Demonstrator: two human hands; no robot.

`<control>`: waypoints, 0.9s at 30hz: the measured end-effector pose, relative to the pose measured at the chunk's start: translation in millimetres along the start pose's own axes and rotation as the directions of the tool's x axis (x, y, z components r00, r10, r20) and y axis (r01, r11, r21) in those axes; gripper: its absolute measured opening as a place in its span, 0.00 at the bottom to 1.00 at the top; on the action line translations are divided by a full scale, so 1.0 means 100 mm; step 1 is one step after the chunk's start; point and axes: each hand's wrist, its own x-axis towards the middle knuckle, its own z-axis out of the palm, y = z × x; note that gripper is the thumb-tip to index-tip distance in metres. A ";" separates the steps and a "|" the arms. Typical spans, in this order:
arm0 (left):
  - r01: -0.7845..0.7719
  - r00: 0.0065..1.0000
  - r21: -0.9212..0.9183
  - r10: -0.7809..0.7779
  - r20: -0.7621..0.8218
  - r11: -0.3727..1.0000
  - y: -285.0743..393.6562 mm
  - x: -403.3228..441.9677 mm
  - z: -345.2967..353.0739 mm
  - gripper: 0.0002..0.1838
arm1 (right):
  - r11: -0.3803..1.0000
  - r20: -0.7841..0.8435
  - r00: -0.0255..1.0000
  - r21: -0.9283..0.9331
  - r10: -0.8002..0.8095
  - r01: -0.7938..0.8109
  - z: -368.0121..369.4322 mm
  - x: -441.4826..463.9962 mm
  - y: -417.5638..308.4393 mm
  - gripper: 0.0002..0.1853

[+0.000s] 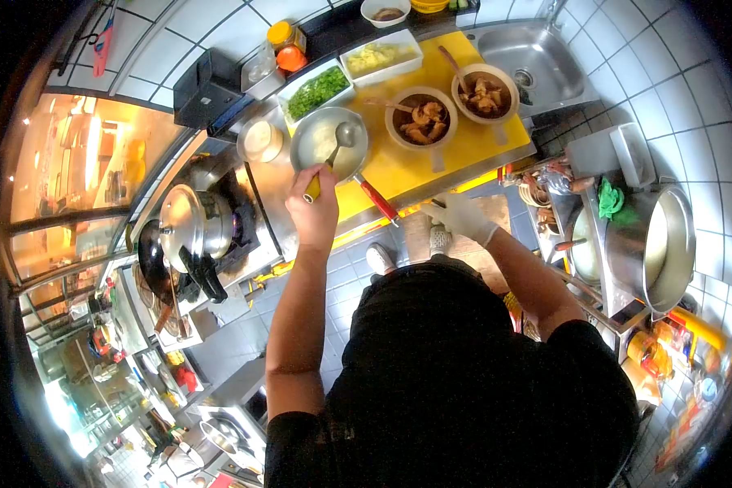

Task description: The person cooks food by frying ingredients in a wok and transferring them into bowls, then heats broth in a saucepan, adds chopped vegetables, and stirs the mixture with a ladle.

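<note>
My left hand (312, 208) is closed round the handle of a metal ladle (346, 135). The ladle's bowl is over a light metal pan (361, 156) with pale contents, and whether it touches them is unclear. The pan's red handle (376, 198) points toward me, past the counter's front edge. My right hand (462, 218), in a pale glove, hovers before that edge, right of the handle and apart from it. Its fingers look stretched out to the left, with nothing clearly held. Two pale bowls (393, 133) of brown stewed meat pieces stand right of the pan, each with a spoon.
Behind the pan are a tray of chopped greens (315, 91) and a tray of yellow pieces (376, 58). A steel sink (573, 50) is at back right. On the left a lidded pot (189, 221) stands by a stove; a large pot (667, 252) stands right.
</note>
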 end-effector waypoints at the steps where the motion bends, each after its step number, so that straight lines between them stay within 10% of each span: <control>1: 0.025 1.000 -0.022 -0.025 0.003 0.999 -0.03 0.02 0.01 0.05 | 1.000 -0.031 0.999 0.017 0.015 -0.014 -0.04 -0.05 0.07 0.28; 17: 0.419 0.856 -0.527 -0.515 -0.043 0.740 0.05 0.27 -0.25 0.12 | 0.953 -0.214 0.948 0.242 0.234 -0.180 -0.42 -0.58 0.99 0.24; 27: 0.348 0.928 -0.304 -0.371 -0.022 0.887 0.74 0.48 -0.53 0.14 | 0.949 -0.280 0.912 0.187 0.299 -0.254 -0.50 -0.91 1.37 0.23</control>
